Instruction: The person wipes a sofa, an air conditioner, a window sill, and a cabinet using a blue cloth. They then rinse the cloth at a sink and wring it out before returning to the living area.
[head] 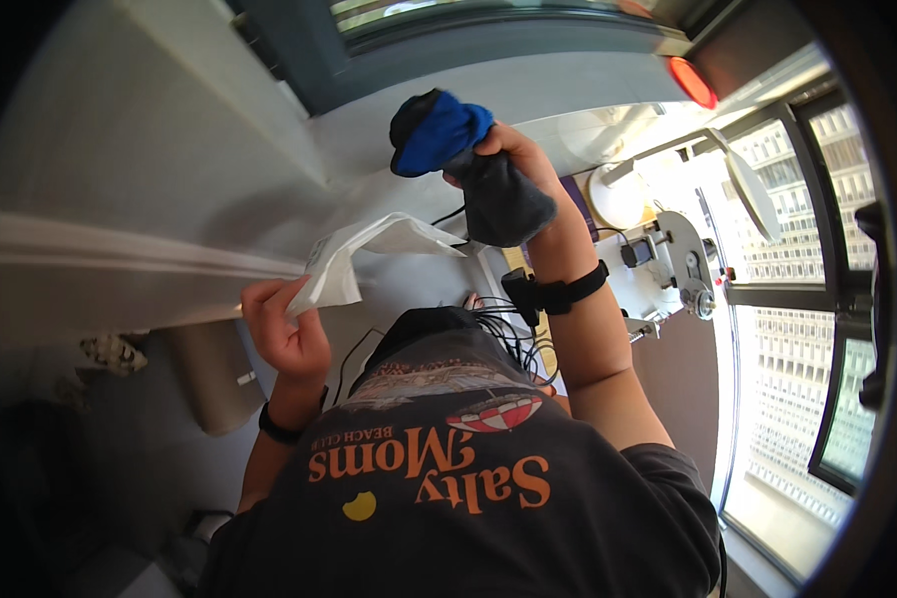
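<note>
My left hand (288, 325) pinches one corner of a white, crumpled sheet or flat bag (374, 243), which droops to the right and bears faint writing. My right hand (512, 153) is raised higher and grips the middle of a bunched dark grey and blue cloth (448, 134), possibly a sock. Its blue and black end sticks out to the left of my fingers, and its dark grey end hangs below them, in front of my wrist. Cloth and sheet look close together in the view; whether they touch, I cannot tell. The fingertips behind the cloth are partly hidden.
Black cables (504, 318) run near my waist, by a black strap device (549, 291) on my right forearm. At the right stand a white lamp (617, 198), a machine with a grey plate and wheel (688, 261), and windows. A pale wall lies at the left, with a brown cylindrical object (213, 381) below.
</note>
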Demonstrator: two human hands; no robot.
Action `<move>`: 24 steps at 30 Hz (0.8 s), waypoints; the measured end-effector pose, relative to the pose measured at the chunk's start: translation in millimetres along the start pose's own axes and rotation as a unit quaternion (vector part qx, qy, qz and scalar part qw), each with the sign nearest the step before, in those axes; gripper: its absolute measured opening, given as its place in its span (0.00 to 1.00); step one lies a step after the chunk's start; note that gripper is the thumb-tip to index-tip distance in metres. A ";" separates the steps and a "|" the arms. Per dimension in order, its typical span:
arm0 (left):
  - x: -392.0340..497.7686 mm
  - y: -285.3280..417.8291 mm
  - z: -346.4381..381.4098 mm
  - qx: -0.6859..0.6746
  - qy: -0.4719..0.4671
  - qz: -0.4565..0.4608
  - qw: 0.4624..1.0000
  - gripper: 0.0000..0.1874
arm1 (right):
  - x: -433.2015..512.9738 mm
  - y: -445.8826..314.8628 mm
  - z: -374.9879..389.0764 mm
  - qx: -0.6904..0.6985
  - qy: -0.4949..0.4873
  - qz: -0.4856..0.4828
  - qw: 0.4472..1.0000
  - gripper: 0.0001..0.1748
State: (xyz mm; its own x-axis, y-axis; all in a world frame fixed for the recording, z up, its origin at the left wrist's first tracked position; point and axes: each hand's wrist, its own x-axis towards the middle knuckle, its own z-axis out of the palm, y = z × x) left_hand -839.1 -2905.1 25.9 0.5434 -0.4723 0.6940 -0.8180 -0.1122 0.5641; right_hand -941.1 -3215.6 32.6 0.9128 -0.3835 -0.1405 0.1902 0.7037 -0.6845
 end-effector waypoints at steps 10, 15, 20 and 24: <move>38.8 25.6 51.8 -0.035 -0.011 0.058 0.998 0.16 | -25.4 -57.0 -72.6 0.281 -0.031 -0.037 0.959 0.19; 48.8 39.8 71.1 -0.043 -0.023 0.070 0.996 0.16 | -6.3 -155.7 -139.6 0.096 0.226 -0.226 0.943 0.19; 51.5 53.3 86.5 -0.031 -0.031 0.066 0.997 0.13 | 18.2 -254.9 -191.3 0.012 0.430 -0.417 0.801 0.06; 52.4 62.6 94.0 -0.018 -0.048 0.053 0.997 0.13 | 47.7 -314.5 -207.7 -0.102 0.529 -0.481 0.691 0.10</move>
State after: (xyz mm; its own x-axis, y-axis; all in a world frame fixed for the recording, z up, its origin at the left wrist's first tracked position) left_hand -879.6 -3019.0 55.5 0.4327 -0.5608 0.7059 -0.8617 -0.0271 0.5067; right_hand -1032.4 -3579.4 92.7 -0.3977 -0.9141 0.0785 0.3725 -0.2391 -0.8967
